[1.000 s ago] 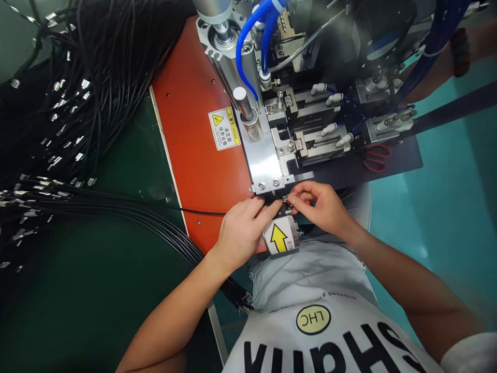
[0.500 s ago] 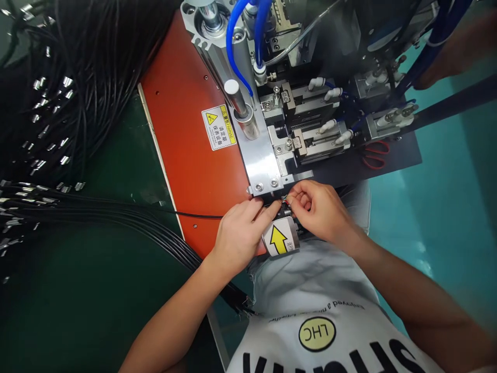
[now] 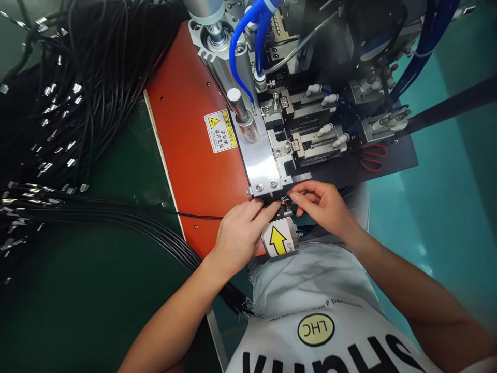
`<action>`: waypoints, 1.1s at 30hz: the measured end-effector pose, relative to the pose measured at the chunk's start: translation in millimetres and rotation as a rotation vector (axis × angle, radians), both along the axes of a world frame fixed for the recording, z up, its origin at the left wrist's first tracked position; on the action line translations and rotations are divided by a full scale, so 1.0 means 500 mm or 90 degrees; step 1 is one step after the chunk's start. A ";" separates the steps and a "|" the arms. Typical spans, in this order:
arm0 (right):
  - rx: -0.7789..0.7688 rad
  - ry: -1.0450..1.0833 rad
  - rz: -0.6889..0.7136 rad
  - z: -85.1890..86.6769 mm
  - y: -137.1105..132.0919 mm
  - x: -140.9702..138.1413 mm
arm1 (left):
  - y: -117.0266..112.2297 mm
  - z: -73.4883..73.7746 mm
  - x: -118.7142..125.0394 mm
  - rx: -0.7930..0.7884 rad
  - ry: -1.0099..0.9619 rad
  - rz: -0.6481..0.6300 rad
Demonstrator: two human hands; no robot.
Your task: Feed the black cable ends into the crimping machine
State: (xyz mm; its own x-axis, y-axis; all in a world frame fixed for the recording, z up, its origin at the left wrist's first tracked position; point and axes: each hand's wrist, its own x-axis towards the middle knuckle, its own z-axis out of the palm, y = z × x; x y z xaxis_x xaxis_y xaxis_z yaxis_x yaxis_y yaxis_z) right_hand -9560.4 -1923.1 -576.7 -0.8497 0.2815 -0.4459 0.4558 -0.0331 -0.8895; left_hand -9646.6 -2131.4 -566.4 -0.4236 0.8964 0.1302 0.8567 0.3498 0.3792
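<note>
A thin black cable [image 3: 200,215] runs from the left across the orange plate and passes under my left hand [image 3: 241,230]. That hand is closed on the cable, its thumb and index finger reaching to the small metal fixture [image 3: 286,210] at the machine's front. Fine coloured wires [image 3: 285,200], red and green among them, spread from the cable's end beside the fingertips. My right hand [image 3: 324,207] pinches at these wires with thumb and index finger, the other fingers curled. Just below sits a block with a yellow arrow label [image 3: 279,239].
The machine's silver plate [image 3: 262,160] and cylinder stand ahead, with blue air hoses [image 3: 236,57] above. Bundled black cables [image 3: 155,223] with metal ends lie at left on the green table [image 3: 97,290]. Red-handled scissors [image 3: 373,158] rest at right on a dark board.
My right hand has shifted slightly to the right and its fingers have loosened out of a tighter curl. My left hand stays put. A blurred arm at upper right has left the view.
</note>
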 end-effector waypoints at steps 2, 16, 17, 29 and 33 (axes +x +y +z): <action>0.005 0.008 0.000 0.000 -0.002 0.001 | 0.000 0.001 0.000 0.005 0.002 0.001; 0.320 0.172 0.064 0.009 -0.019 0.008 | -0.002 0.002 0.000 0.010 -0.003 -0.004; 0.328 0.176 0.073 0.008 -0.020 0.007 | -0.001 0.002 0.000 0.011 -0.001 -0.003; 0.359 0.211 0.015 -0.012 -0.054 0.009 | -0.001 0.001 -0.002 0.009 0.016 0.005; 0.355 0.186 0.002 -0.015 -0.056 0.009 | -0.001 0.001 -0.003 0.013 0.015 0.004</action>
State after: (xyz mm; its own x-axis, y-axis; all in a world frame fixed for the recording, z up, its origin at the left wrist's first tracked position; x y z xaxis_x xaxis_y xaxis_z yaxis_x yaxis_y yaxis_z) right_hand -9555.9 -1951.3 -584.2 -0.9155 0.4019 0.0175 0.1911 0.4729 -0.8601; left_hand -9647.9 -2131.7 -565.9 -0.4263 0.8905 0.1591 0.8632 0.3478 0.3658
